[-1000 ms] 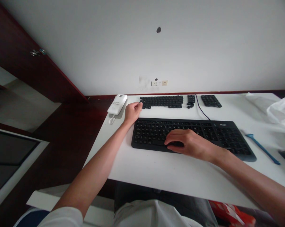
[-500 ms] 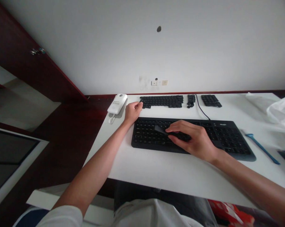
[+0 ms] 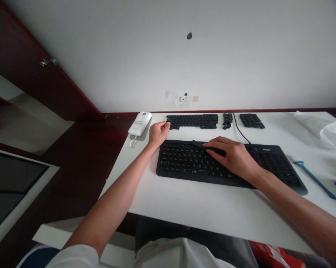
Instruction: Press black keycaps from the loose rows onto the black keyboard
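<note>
A black keyboard [image 3: 181, 158] lies across the white table with its keycaps off and the key mounts showing. My right hand [image 3: 231, 152] is closed around a slim black brush [image 3: 198, 144], whose flat head points left and touches or hovers just over the keyboard's upper rows. Beyond the keyboard's upper left corner rests my left hand [image 3: 158, 134], curled into a loose fist against the end of a block of loose black keycaps [image 3: 194, 121]. Whether anything is inside that fist is hidden.
A white power bank [image 3: 140, 123] with a strap lies at the back left. More keycaps [image 3: 227, 120] and a number-pad group [image 3: 251, 120] sit behind the cable [image 3: 240, 130]. At right are a blue tool [image 3: 315, 179] and a white plastic bag [image 3: 324, 128].
The brush in my right hand has moved away from me, from the keyboard's middle rows to its upper edge. My left hand stays in place, still curled. The view has shifted slightly.
</note>
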The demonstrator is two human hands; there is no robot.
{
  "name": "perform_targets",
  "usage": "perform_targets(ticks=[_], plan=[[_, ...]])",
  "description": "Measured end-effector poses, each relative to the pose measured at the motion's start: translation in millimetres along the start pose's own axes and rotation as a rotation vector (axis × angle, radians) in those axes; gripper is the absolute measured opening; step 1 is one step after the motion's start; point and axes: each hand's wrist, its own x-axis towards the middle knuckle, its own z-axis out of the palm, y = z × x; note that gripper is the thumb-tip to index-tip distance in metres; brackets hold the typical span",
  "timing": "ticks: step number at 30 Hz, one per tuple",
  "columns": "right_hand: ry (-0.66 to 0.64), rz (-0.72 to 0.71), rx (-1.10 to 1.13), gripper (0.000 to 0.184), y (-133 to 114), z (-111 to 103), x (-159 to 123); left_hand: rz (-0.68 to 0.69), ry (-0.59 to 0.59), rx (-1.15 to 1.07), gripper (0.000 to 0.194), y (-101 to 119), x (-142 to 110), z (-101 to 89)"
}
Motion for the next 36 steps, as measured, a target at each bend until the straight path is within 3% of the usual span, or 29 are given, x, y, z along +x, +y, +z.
perform_targets(ticks=[4,7,10,13,18,26,31,36], plan=[[-0.005,0.022,0.02,0.026,6,0,1,0.025,-0.016,0.018,0.052,6,-3,-0.4],[0.03,0.166,0.153,0.027,4,-1,3,0.085,-0.074,0.009,0.045,22,-10,-0.4],[0.078,0.42,0.508,0.034,2,-3,5,0.141,-0.218,-0.127,0.032,44,-18,0.8],[0.037,0.543,0.883,0.036,1,-3,6,0.091,-0.426,-0.37,0.044,61,-24,3.8],[-0.012,0.577,1.169,0.03,-5,-3,5,-0.007,-0.587,-0.573,0.049,68,-30,10.1],[-0.175,0.612,1.385,0.025,-12,-6,3,-0.043,-0.633,-0.681,0.037,77,-37,13.6],[-0.319,0.683,1.56,0.028,-14,-5,1,-0.057,-0.643,-0.714,0.049,82,-43,14.8],[-0.386,0.616,1.629,0.028,-14,-1,-3,-0.072,-0.698,-0.856,0.04,84,-45,15.3]])
